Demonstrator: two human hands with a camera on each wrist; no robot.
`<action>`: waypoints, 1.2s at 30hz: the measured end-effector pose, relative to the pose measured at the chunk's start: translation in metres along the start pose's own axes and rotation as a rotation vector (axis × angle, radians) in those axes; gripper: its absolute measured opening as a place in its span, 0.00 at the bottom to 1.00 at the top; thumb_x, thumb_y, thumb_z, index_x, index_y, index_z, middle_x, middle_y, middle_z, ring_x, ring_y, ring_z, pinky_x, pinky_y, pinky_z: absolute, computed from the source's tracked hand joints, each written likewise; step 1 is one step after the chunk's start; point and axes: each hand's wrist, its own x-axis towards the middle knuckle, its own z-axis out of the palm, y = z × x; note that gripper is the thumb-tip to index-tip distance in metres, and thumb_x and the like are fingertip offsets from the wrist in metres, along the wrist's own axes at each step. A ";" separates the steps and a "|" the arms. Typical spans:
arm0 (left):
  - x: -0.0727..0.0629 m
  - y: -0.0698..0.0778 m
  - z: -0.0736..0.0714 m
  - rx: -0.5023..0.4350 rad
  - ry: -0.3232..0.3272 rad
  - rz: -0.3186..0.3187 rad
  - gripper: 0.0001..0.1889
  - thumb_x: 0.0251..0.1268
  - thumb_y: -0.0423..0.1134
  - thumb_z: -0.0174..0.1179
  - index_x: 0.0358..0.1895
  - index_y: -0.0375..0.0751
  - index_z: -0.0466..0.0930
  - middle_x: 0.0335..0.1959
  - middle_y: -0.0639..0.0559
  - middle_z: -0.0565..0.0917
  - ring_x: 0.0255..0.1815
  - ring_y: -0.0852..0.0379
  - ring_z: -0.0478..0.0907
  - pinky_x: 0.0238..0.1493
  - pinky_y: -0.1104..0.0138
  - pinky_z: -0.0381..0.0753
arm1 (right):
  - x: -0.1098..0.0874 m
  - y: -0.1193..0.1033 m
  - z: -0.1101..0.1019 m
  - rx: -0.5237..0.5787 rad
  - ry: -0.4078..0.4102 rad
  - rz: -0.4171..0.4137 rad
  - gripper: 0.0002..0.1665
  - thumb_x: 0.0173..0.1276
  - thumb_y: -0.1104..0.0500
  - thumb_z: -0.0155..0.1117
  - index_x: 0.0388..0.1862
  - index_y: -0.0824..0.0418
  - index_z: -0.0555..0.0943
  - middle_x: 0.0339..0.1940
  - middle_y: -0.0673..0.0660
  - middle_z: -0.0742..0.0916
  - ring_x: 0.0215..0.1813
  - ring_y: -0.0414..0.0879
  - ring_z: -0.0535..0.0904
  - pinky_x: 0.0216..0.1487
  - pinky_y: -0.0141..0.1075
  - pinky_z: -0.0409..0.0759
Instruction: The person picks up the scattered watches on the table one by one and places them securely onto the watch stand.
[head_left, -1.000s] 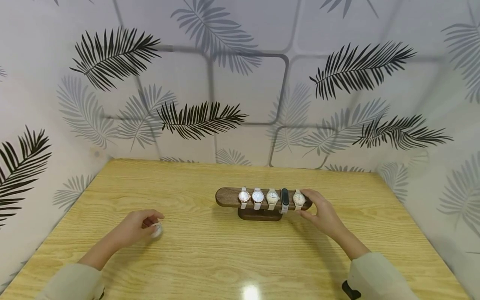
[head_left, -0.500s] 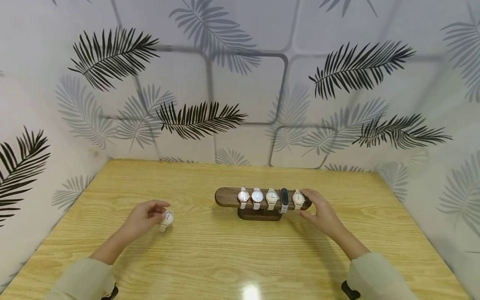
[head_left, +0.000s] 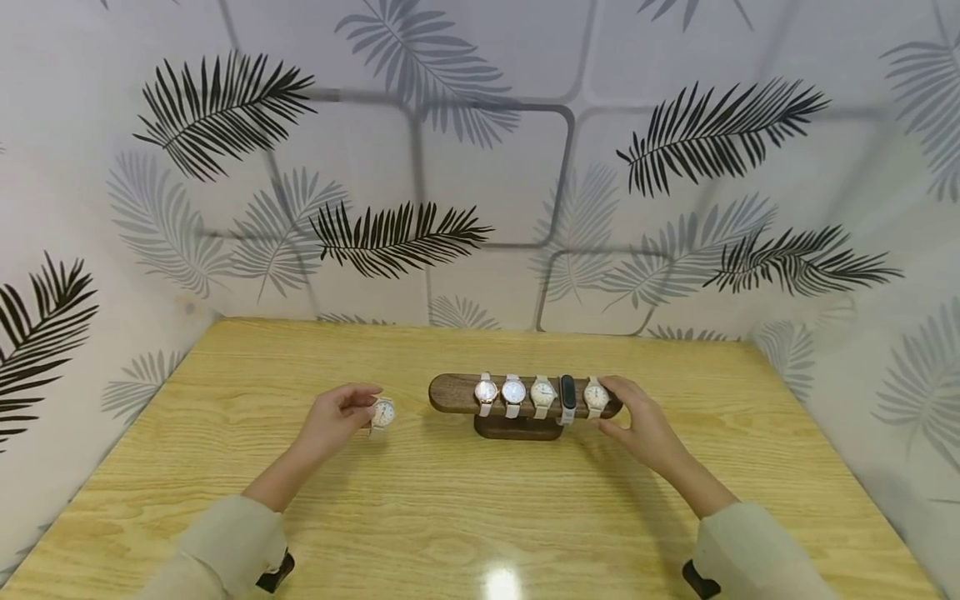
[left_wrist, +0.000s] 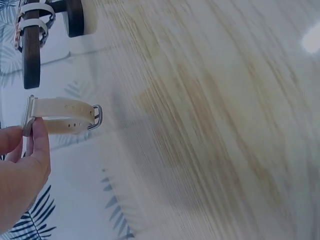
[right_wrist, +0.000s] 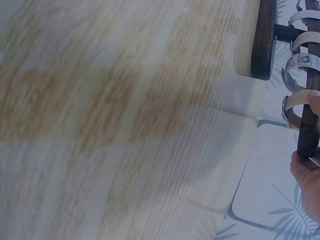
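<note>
My left hand (head_left: 336,423) pinches a white-strapped wristwatch (head_left: 382,412) by its case, left of a dark wooden watch stand (head_left: 454,393). In the left wrist view the strap (left_wrist: 62,107) is buckled into a loop, near the bar's free end. Several watches sit along the stand's bar: a rose-gold-rimmed watch (head_left: 486,392), two other pale watches and a black-faced fitness band (head_left: 568,392) among them. My right hand (head_left: 647,427) grips the bar's right end, thumb below and fingers over it, beside the rightmost watch (head_left: 596,397).
The stand's base (head_left: 517,428) rests on a light wood-grain table (head_left: 450,517). Behind and beside the table rise walls (head_left: 495,183) with a leaf pattern. A dark strap (head_left: 276,573) shows at the left sleeve, another at the right.
My left hand has carried the watch right and away from me, toward the stand's left end, and its dial has come into view. My right hand has stayed on the bar.
</note>
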 end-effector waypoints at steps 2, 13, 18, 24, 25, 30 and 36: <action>0.003 0.004 0.006 -0.021 0.013 -0.017 0.16 0.66 0.25 0.50 0.56 0.25 0.71 0.47 0.33 0.76 0.44 0.51 0.79 0.45 0.61 0.83 | 0.000 0.000 0.000 -0.001 0.002 -0.002 0.34 0.54 0.66 0.71 0.60 0.73 0.70 0.58 0.71 0.75 0.59 0.65 0.72 0.55 0.55 0.75; 0.019 0.017 0.034 -0.162 0.107 -0.063 0.15 0.64 0.23 0.51 0.53 0.25 0.74 0.45 0.35 0.77 0.40 0.60 0.78 0.42 0.72 0.82 | 0.000 -0.001 0.000 0.001 0.003 0.003 0.34 0.54 0.66 0.70 0.60 0.72 0.70 0.59 0.71 0.75 0.59 0.65 0.72 0.55 0.56 0.74; 0.026 0.019 0.044 -0.204 0.149 -0.066 0.14 0.64 0.23 0.51 0.52 0.26 0.75 0.46 0.34 0.77 0.40 0.60 0.78 0.40 0.74 0.81 | 0.000 -0.001 0.000 -0.002 0.008 -0.006 0.34 0.54 0.66 0.71 0.60 0.72 0.70 0.58 0.71 0.75 0.59 0.65 0.72 0.56 0.55 0.75; 0.034 0.024 0.053 -0.201 0.179 -0.057 0.13 0.64 0.23 0.51 0.50 0.26 0.76 0.45 0.35 0.78 0.38 0.62 0.78 0.41 0.71 0.82 | 0.000 -0.002 -0.003 0.002 0.005 -0.001 0.34 0.54 0.66 0.70 0.59 0.73 0.70 0.58 0.71 0.75 0.59 0.65 0.72 0.55 0.55 0.75; 0.036 0.025 0.054 -0.202 0.186 -0.055 0.13 0.64 0.23 0.51 0.50 0.26 0.76 0.45 0.35 0.78 0.37 0.62 0.78 0.41 0.71 0.82 | 0.001 -0.003 -0.003 0.003 0.005 0.000 0.34 0.54 0.67 0.70 0.59 0.73 0.70 0.58 0.71 0.75 0.59 0.65 0.72 0.55 0.55 0.75; 0.038 0.025 0.059 -0.142 0.193 -0.052 0.12 0.65 0.25 0.52 0.50 0.28 0.78 0.47 0.35 0.79 0.41 0.55 0.78 0.44 0.65 0.82 | 0.001 -0.003 -0.002 0.001 0.005 -0.005 0.34 0.54 0.66 0.70 0.59 0.74 0.70 0.58 0.71 0.76 0.59 0.65 0.72 0.56 0.55 0.74; 0.034 0.020 0.060 0.009 0.141 0.073 0.16 0.65 0.26 0.52 0.55 0.26 0.74 0.48 0.34 0.79 0.47 0.43 0.78 0.45 0.63 0.83 | -0.001 -0.004 -0.001 0.005 0.023 -0.014 0.34 0.54 0.67 0.70 0.59 0.73 0.70 0.58 0.71 0.76 0.59 0.65 0.72 0.55 0.55 0.74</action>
